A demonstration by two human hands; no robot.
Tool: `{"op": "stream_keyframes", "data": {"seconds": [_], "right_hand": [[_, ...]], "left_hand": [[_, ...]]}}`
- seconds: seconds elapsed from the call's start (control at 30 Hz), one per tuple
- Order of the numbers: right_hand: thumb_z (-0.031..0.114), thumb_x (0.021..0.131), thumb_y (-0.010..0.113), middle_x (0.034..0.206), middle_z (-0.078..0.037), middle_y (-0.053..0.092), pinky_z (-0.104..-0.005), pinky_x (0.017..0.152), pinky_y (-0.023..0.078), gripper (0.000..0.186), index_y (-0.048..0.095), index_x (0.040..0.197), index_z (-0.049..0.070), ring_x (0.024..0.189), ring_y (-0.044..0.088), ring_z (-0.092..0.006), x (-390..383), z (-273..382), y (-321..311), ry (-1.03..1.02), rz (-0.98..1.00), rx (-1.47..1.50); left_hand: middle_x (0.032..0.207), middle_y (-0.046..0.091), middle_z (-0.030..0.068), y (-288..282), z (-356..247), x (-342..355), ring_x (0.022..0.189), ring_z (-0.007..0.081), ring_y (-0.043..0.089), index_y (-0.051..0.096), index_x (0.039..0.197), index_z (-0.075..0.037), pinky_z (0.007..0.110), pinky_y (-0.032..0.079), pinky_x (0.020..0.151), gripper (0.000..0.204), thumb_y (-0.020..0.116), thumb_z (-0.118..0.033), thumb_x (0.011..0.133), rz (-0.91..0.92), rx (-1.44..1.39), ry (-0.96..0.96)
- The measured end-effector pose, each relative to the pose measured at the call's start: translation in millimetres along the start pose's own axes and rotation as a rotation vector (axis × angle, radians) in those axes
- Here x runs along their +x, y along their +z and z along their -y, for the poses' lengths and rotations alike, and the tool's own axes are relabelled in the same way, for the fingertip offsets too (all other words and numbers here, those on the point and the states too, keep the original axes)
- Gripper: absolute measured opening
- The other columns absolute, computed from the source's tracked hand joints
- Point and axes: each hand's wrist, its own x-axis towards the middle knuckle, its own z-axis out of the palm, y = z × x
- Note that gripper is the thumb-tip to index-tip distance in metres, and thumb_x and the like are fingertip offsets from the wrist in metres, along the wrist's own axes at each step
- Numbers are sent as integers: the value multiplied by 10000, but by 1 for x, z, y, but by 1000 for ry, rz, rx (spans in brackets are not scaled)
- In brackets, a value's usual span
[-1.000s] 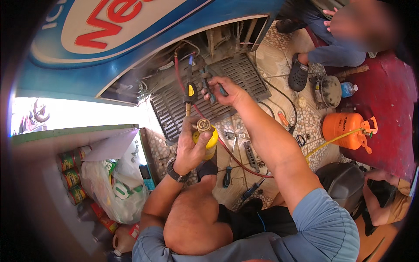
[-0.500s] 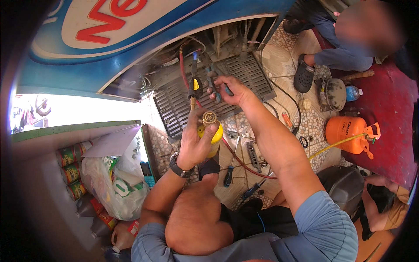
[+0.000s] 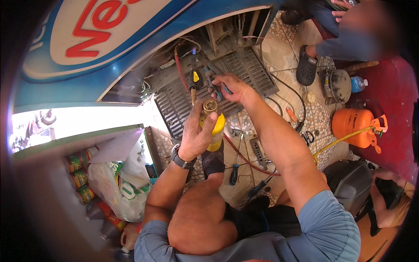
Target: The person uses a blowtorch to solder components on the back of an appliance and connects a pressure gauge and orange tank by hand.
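My left hand [image 3: 195,133] is closed around a yellow gas canister [image 3: 216,142] with a brass top and a black torch head [image 3: 194,79]; a small blue flame [image 3: 194,51] shows at the nozzle, inside the open lower compartment of a blue appliance [image 3: 65,83]. My right hand [image 3: 229,88] grips dark teal-handled pliers [image 3: 211,72] beside the torch head, their jaws hard to make out. A red hose [image 3: 178,61] runs just left of the torch, near thin pipes. A slatted metal grille [image 3: 238,65] lies below both hands.
Screwdrivers [image 3: 235,174], a socket set [image 3: 258,153] and cables lie on the tiles. An orange cylinder [image 3: 351,129], a round dusty compressor [image 3: 338,85] and a bottle [image 3: 357,84] stand right. A co-worker's leg [image 3: 340,43] is upper right, another person's arm [image 3: 379,205] lower right, a goods-filled bin [image 3: 118,187] left.
My left hand and the canister have moved forward, toward the compartment. The whole view has shifted slightly. My right hand still grips the pliers beside the torch, and the flame still shows.
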Motion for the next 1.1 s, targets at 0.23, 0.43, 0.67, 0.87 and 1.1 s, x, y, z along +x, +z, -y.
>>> {"op": "stream_keyframes", "data": {"seconds": [0.23,0.43,0.67,0.87,1.1], "right_hand": [[-14,886,611,948,-94,610,-419,644,540,274,592,1144,74,812,648,-257,2,-1,3,-40,-3,-37],[25,901,629,949,-83,612,-401,622,525,235,602,1128,83,805,636,-243,3,-2,3,-49,-19,-49],[39,904,637,967,-71,623,-397,617,523,228,604,1122,96,827,637,-235,6,-2,3,-32,-57,-80],[13,868,655,951,-68,631,-389,612,523,266,608,1116,98,829,651,-232,0,1,7,-40,-97,-94],[35,863,671,969,-58,642,-393,639,523,308,610,1152,119,833,648,-223,0,1,9,-44,-80,-138]], "left_hand": [[1140,671,132,1,-5,3,1047,209,624,547,1328,8,338,471,955,432,602,-298,1029,18,51,-8],[1089,626,76,4,-5,2,999,154,578,535,1318,12,301,471,907,552,584,-457,1032,41,80,-9],[1085,677,139,5,0,2,1001,227,645,561,1295,10,344,491,904,422,603,-319,1036,-8,87,34],[1097,673,148,6,0,3,1008,235,647,562,1290,16,347,493,904,453,611,-352,1032,-21,96,31],[1109,677,168,6,-3,2,1020,276,661,566,1293,13,365,498,905,475,618,-375,1024,-35,168,55]]}}
